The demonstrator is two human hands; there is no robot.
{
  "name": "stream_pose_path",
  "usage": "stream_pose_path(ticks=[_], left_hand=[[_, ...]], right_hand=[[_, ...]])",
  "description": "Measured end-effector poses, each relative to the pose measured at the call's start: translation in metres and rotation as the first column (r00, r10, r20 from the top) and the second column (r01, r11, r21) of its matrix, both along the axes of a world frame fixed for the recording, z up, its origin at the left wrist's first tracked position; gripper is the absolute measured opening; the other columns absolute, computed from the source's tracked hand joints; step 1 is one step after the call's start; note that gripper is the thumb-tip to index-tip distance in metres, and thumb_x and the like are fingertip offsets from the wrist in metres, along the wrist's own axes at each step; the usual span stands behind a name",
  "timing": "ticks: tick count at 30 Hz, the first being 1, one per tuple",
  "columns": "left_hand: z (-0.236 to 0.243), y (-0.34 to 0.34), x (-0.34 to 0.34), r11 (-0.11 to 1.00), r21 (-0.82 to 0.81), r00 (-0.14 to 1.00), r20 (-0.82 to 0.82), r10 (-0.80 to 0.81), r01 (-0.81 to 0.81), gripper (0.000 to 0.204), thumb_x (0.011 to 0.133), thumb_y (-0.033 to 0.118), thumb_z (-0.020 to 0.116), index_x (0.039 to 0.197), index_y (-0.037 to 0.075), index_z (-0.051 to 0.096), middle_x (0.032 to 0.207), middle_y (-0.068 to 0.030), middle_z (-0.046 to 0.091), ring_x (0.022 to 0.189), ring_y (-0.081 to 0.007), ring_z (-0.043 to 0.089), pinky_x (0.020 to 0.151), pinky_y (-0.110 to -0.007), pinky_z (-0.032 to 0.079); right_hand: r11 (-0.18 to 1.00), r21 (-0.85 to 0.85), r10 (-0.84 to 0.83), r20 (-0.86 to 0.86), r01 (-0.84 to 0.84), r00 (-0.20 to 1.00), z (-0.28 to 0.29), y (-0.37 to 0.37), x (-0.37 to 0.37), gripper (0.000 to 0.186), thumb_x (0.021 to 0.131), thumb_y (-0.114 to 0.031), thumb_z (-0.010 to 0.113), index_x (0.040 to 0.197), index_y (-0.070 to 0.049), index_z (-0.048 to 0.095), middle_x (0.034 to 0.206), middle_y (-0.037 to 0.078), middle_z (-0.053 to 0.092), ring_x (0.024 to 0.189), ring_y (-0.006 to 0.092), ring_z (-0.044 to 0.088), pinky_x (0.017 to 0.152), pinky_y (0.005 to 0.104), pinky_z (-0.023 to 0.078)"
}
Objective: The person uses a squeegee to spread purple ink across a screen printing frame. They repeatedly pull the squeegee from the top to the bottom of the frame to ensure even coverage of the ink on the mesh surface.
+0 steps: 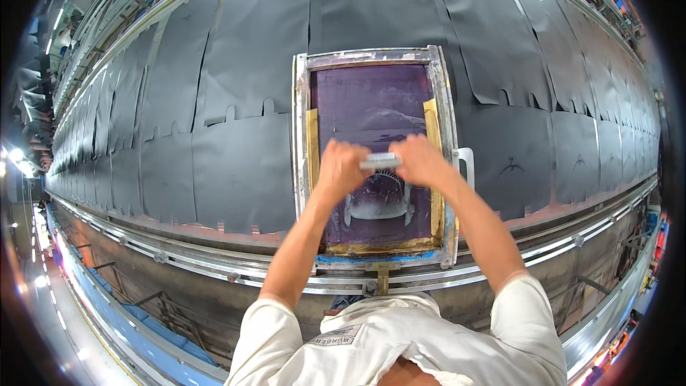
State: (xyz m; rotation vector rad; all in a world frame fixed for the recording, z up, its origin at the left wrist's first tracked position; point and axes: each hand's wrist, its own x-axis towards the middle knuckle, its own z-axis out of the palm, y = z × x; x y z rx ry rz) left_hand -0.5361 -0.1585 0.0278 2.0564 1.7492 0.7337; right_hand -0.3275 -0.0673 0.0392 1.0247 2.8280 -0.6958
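A screen-printing frame (302, 150) with a metal border and purple mesh (371, 96) lies over the dark panels in front of me. Both hands grip a pale grey squeegee (381, 161) crosswise above the mesh. My left hand (343, 169) is closed round its left end, and my right hand (420, 160) round its right end. Whether the squeegee's lower edge touches the mesh is hidden. Nearer me, a pale curved smear (377, 209) marks the mesh. Yellowish tape (313, 146) lines parts of the frame's inner edge.
Rows of dark sheet panels (250, 43) with notched edges cover the long table to both sides. A white handle (466, 166) sticks out from the frame's right side. Metal rails (164, 251) run along the table's near edge, with a bracket (383, 277) at the frame's near end.
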Motion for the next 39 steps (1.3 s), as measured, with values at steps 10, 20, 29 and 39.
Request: stream_pose_path(ticks=[10, 20, 29, 39], left_hand=[[0.011, -0.026, 0.011, 0.998, -0.010, 0.994, -0.091, -0.063, 0.063, 0.017, 0.072, 0.017, 0.087, 0.083, 0.013, 0.074, 0.076, -0.0047, 0.071, 0.073, -0.0251, 0.067, 0.077, -0.041, 0.042], [-0.001, 0.047, -0.014, 0.992, -0.128, 0.996, -0.087, -0.029, 0.018, 0.022, 0.071, 0.024, 0.088, 0.084, 0.012, 0.075, 0.072, -0.0092, 0.071, 0.073, -0.0305, 0.067, 0.078, -0.042, 0.043], [-0.016, -0.069, 0.026, 0.998, -0.008, 0.992, -0.109, -0.056, 0.056, 0.020, 0.069, 0.017, 0.087, 0.080, 0.014, 0.071, 0.074, -0.0067, 0.069, 0.076, -0.0281, 0.068, 0.079, -0.042, 0.045], [0.001, -0.082, 0.020, 0.990, -0.088, 0.994, 0.012, -0.106, 0.107, 0.016, 0.076, 0.018, 0.083, 0.088, 0.012, 0.076, 0.081, -0.0073, 0.073, 0.083, -0.0301, 0.069, 0.078, -0.043, 0.046]], right_hand=[[0.996, -0.012, 0.088, 0.066, -0.087, 0.994, 0.013, -0.028, 0.018, 0.023, 0.081, -0.023, 0.078, 0.097, -0.010, 0.066, 0.085, 0.010, 0.071, 0.090, 0.0314, 0.069, 0.083, 0.0454, 0.050], [0.966, -0.235, -0.090, 0.082, 0.107, 0.993, 0.008, 0.046, -0.013, 0.023, 0.082, -0.020, 0.077, 0.099, -0.007, 0.069, 0.094, 0.020, 0.074, 0.093, 0.0414, 0.071, 0.084, 0.0515, 0.056], [0.998, -0.053, 0.023, -0.039, -0.025, 0.999, -0.016, -0.074, 0.032, 0.018, 0.080, -0.015, 0.076, 0.093, -0.010, 0.065, 0.086, 0.014, 0.070, 0.088, 0.0380, 0.068, 0.082, 0.0506, 0.052], [0.599, 0.184, -0.612, -0.521, 0.779, 0.594, -0.029, -0.053, 0.113, 0.047, 0.090, -0.044, 0.075, 0.120, -0.007, 0.070, 0.103, 0.014, 0.074, 0.099, 0.0364, 0.067, 0.090, 0.0484, 0.051]])
